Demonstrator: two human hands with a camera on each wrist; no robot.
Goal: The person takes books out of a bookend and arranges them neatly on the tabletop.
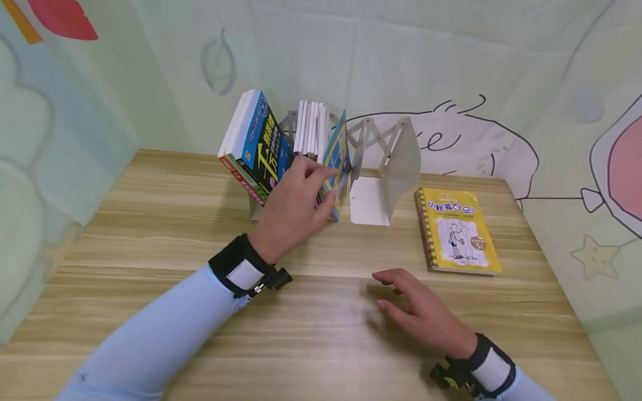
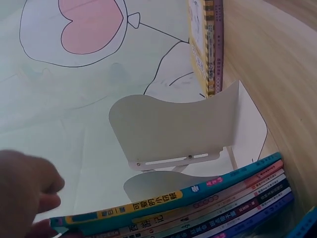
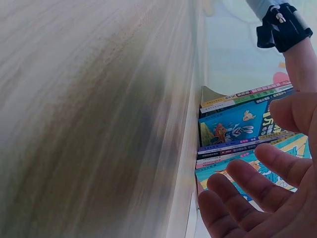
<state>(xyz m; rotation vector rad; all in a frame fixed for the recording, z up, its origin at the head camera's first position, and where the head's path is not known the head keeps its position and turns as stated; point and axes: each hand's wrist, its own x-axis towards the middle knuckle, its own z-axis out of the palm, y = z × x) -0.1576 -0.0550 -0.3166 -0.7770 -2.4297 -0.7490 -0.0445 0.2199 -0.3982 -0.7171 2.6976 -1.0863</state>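
My left hand (image 1: 293,203) reaches in at the bookends, its thumb and fingers pinching the edge of a thin blue book (image 1: 338,147). That book stands on edge, tilted slightly, its teal spine (image 2: 148,204) uppermost in the left wrist view. Beside it several thin white-edged books (image 1: 311,128) stand upright. Further left, thick books with a black-and-blue cover (image 1: 263,139) lean over to the left. My right hand (image 1: 426,314) hovers above the table with relaxed, spread fingers and holds nothing; in the right wrist view its fingers (image 3: 262,191) overlap the book row.
A white folding metal bookend rack (image 1: 403,167) runs along the back of the wooden table (image 1: 321,328), with a bare section right of the blue book. Yellow comic book (image 1: 456,231) lies flat at right on another book. A cartoon-printed curtain (image 1: 301,50) hangs behind.
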